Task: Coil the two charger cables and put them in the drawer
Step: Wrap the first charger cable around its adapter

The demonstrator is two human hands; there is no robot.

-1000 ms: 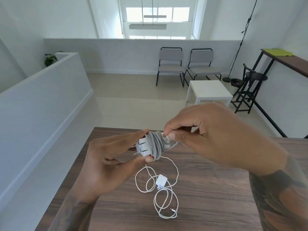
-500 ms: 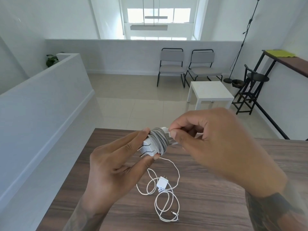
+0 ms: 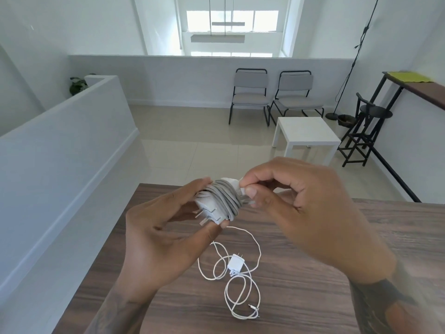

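- There is one view only, from a wide-angle camera worn on my head, so nothing is shared with a second view.
- It faces forward and tilts down, over the wooden bench (image 3: pixel 313 273) in front of me.
- My left hand (image 3: pixel 166 239) and right hand (image 3: pixel 305 213) sit close under the lens and fill the lower middle.
- Beyond the bench's far edge it takes in the tiled floor (image 3: pixel 192 141), two chairs (image 3: pixel 274 92) and a far window (image 3: pixel 231 20), with straight lines bending near the edges.
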